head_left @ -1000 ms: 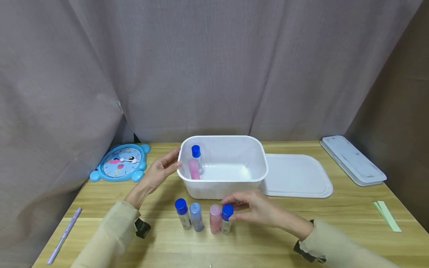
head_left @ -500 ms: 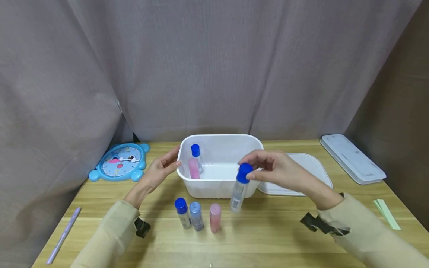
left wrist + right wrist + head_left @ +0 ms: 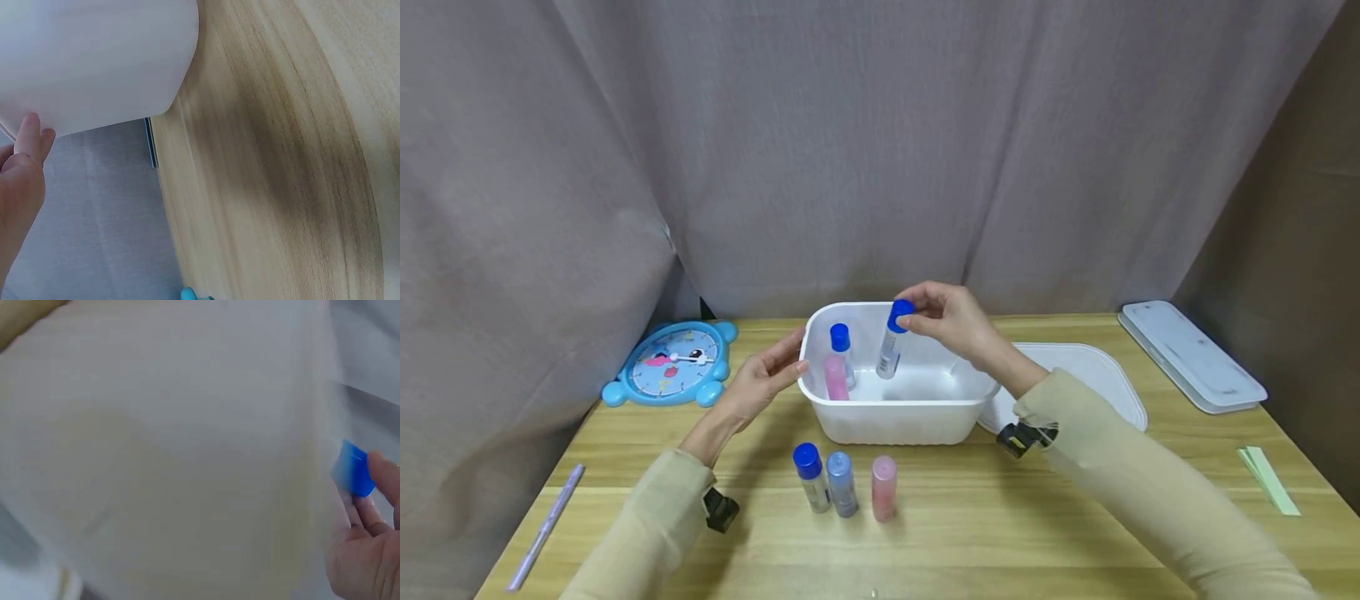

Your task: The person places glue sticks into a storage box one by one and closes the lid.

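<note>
My right hand (image 3: pixel 951 321) pinches the blue cap of a clear tube (image 3: pixel 890 350), which looks like a glue stick, and holds it tilted inside the white bin (image 3: pixel 895 425). In the right wrist view the bin wall hides most of it, leaving the blue cap (image 3: pixel 359 470) in sight. My left hand (image 3: pixel 756 387) grips the bin's left rim, thumb on the edge and fingers against the outer wall. Inside stand a blue-capped glue stick (image 3: pixel 840 340) and a pink one (image 3: pixel 836 379). In front are a blue-capped (image 3: pixel 812 479), a light blue (image 3: pixel 842 485) and a pink glue stick (image 3: pixel 884 490).
A white lid (image 3: pixel 1082 379) lies right of the bin, partly under my right forearm. Further right are a flat white case (image 3: pixel 1191 354) and pale green strips (image 3: pixel 1268 481). On the left lie a blue toy clock (image 3: pixel 672 364) and a purple pen (image 3: pixel 546 527). A grey curtain (image 3: pixel 880 150) hangs behind.
My right hand has lifted the right-hand blue-capped glue stick from the front row and carried it up and over into the bin. The left hand stays on the rim.
</note>
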Motion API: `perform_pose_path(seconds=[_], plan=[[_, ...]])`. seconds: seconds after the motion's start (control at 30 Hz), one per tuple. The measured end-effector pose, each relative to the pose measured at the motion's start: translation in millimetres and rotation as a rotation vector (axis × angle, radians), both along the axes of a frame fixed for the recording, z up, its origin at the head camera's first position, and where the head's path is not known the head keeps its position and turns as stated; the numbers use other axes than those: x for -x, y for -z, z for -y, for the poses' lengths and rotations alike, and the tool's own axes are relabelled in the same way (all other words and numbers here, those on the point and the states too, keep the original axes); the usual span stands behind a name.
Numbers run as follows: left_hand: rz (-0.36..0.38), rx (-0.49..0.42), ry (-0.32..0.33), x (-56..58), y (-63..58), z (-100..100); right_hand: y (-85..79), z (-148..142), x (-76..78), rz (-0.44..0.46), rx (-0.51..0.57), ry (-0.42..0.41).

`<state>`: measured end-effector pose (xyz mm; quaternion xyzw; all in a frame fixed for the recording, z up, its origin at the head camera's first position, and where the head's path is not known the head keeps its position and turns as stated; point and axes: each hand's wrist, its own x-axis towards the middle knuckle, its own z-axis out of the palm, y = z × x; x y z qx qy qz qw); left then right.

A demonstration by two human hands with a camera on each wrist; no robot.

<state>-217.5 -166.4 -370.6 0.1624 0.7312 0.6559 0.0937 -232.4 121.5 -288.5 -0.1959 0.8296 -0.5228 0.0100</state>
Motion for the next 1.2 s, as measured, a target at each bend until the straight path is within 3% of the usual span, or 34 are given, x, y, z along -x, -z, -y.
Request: perform_pose_path(seconds=[0.17,0.37,0.77,0.93,1.07,1.2], plan=[[0.004,-0.003,0.013,-0.5,0.5,-3,26.4,21,14.5,0.024,-0.115,0.030],[-0.002,0.009,0.009,-1.4,-0.8,-5,37.1,32,20.8,0.034,-0.188,0.025],[-0.013,0.001,0.012,-1.0,-1.0,-7,41.3,35,26.5,-0.019,-0.246,0.003],[-0.012,-0.013,0.015,0.1,-0.2,-7,40.5,34,27.4,0.017,-0.261,-0.003],[-0.011,-0.016,0.018,1.3,1.2,-8,34.0,29,24.7,0.036,-0.274,-0.016],[-0.013,-0.009,0.016,1.9,1.3,-8,17.1,22,13.7,-0.043,-0.191,-0.029]])
